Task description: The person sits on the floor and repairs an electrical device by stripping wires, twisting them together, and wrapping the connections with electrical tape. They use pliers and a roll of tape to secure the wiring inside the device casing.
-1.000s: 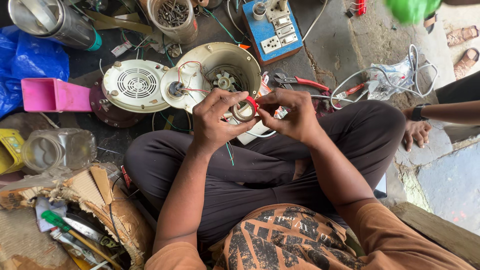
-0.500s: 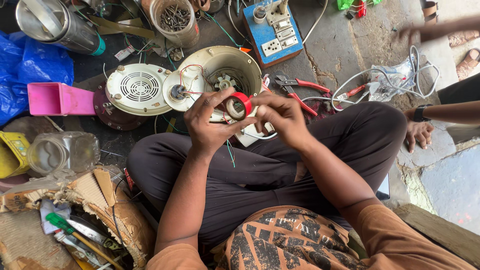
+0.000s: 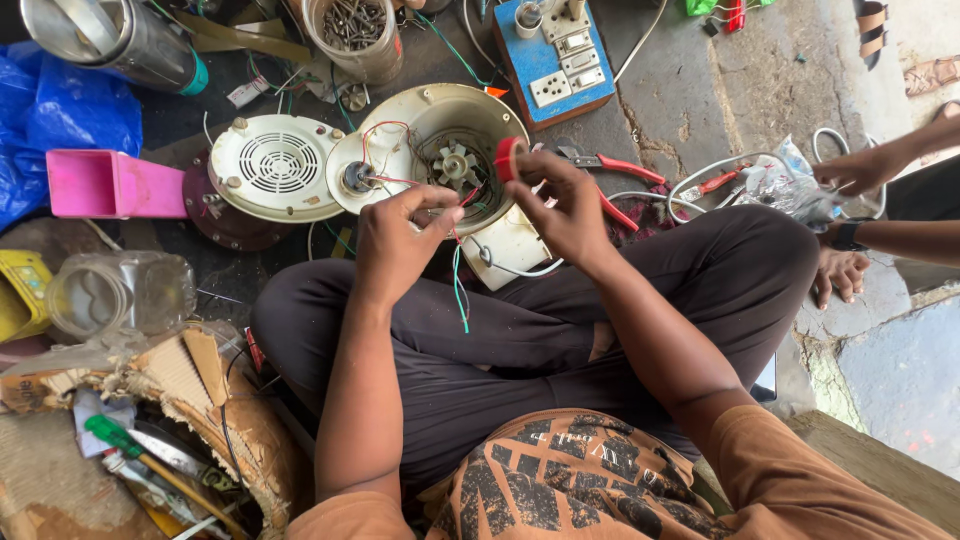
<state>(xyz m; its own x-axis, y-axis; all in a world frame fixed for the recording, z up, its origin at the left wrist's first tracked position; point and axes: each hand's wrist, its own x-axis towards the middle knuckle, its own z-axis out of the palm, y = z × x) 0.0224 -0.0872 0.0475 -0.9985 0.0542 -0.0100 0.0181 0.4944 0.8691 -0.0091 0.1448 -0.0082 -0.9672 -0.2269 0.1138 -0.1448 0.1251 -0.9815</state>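
I sit cross-legged over an opened cream-coloured appliance housing (image 3: 480, 110) with a small fan wheel (image 3: 457, 165) inside. My right hand (image 3: 560, 205) holds a roll of red tape (image 3: 508, 158) up near the housing rim. My left hand (image 3: 400, 240) pinches thin wires (image 3: 458, 285), red and green, that run from the housing and a small motor (image 3: 355, 178); a green strand hangs down over my lap. The two hands are close together, a short strip of tape between them.
A round vented cover (image 3: 278, 165), pink tray (image 3: 105, 185), steel flask (image 3: 110, 35), jar of screws (image 3: 352, 30), blue switch board (image 3: 560, 55), red pliers (image 3: 615, 165) and a clear jar (image 3: 115, 295) surround me. Another person's hands (image 3: 850, 170) work at the right.
My right hand has lifted the red tape roll up and right, away from the left hand. The other person's arm now reaches in at the right.
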